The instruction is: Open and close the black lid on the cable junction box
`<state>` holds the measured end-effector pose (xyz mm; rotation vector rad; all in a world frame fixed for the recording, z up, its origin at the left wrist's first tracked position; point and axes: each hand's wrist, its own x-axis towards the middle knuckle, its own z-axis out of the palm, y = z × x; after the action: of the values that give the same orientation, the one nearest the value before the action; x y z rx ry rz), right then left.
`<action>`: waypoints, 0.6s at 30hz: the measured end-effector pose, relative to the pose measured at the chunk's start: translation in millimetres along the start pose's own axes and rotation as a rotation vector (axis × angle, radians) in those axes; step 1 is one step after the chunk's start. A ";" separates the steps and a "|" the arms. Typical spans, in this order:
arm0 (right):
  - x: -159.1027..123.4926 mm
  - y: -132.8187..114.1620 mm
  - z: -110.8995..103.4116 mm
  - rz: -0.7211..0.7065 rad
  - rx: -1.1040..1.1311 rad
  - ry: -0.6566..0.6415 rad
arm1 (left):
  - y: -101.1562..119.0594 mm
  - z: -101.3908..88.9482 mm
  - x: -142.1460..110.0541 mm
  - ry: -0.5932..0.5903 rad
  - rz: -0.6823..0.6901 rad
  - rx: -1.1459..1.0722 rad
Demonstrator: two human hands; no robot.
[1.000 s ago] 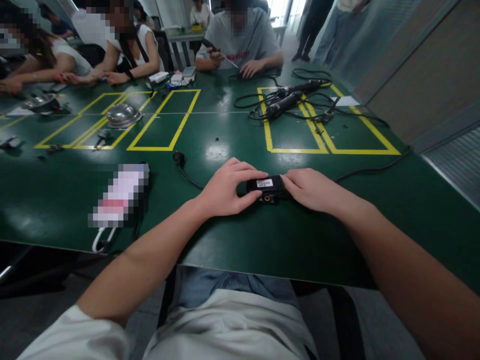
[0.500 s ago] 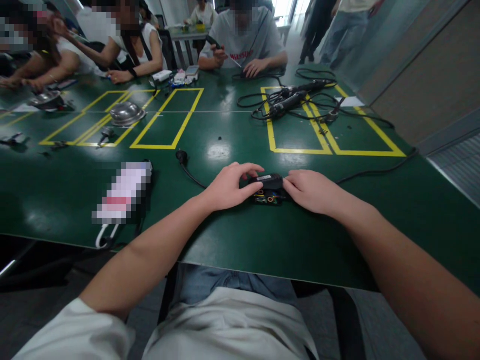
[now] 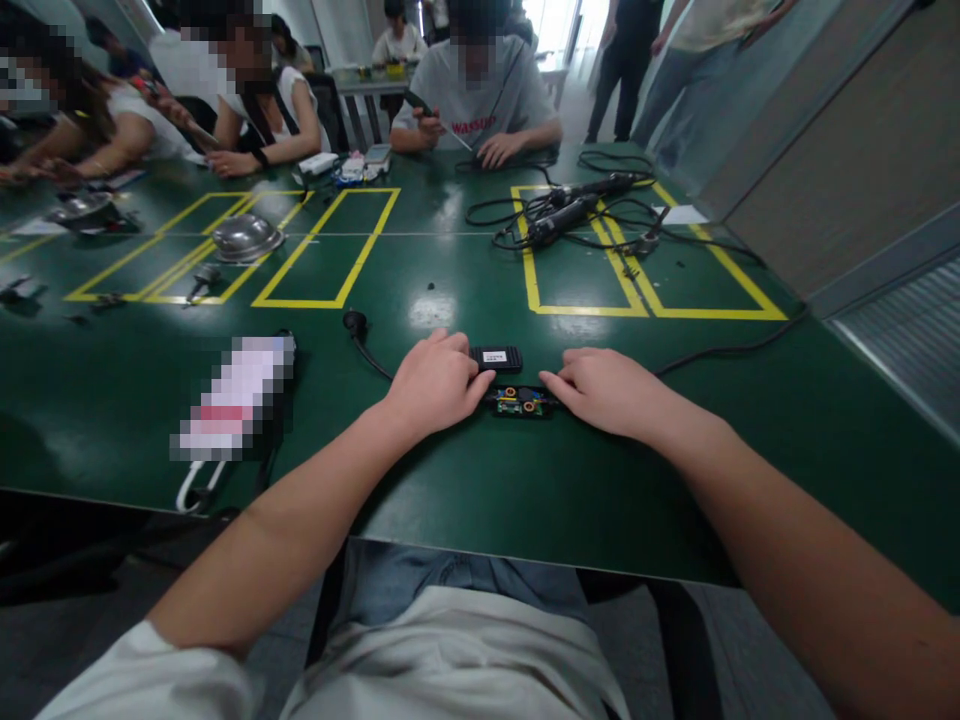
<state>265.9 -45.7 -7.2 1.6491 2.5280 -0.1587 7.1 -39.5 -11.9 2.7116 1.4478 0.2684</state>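
Observation:
A small black housing [image 3: 519, 402] lies open before me, showing a circuit board with two copper-coloured coils and coloured wires. Just behind it is its black ribbed cover [image 3: 504, 358], with a white label facing up. My left hand [image 3: 439, 385] is closed at the cover's left end, its thumb along the front edge near the housing; some fingertips are hidden. At the housing's right end, my right hand [image 3: 607, 390] pinches with thumb and curled fingers where the cable comes in. A black plug [image 3: 355, 324] on a cord lies left of my left hand.
A blurred-out phone [image 3: 236, 395] lies at left. Metal bowl-like part [image 3: 246, 238] and small fittings [image 3: 202, 283] sit farther back. Black tools with tangled cables [image 3: 562, 218] lie within yellow tape at right. A person [image 3: 480, 110] sits opposite; others sit at left and stand behind.
The cover has come off the top of the housing and moved back and left with my left hand. The circuit board is now fully exposed. The view has shifted slightly.

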 end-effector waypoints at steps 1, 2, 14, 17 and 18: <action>-0.1 -0.7 0.1 0.002 -0.012 0.001 | 1.2 -0.9 0.2 -0.041 -0.001 0.024; -0.2 -1.4 0.1 0.004 -0.021 0.004 | 2.2 -1.6 0.7 -0.066 -0.009 0.036; -4.4 -2.7 -9.5 0.041 0.059 0.024 | 4.2 -5.0 4.2 -0.077 -0.037 -0.020; -3.1 -5.1 -7.9 0.038 0.032 -0.017 | 2.9 -2.4 4.8 -0.097 -0.013 0.008; -2.7 -5.3 -7.1 0.035 0.023 -0.016 | 2.6 -2.1 5.1 -0.094 -0.008 0.010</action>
<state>261.9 -49.2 0.4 1.6932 2.4933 -0.1979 11.6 -36.7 -8.9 2.6861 1.4384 0.1314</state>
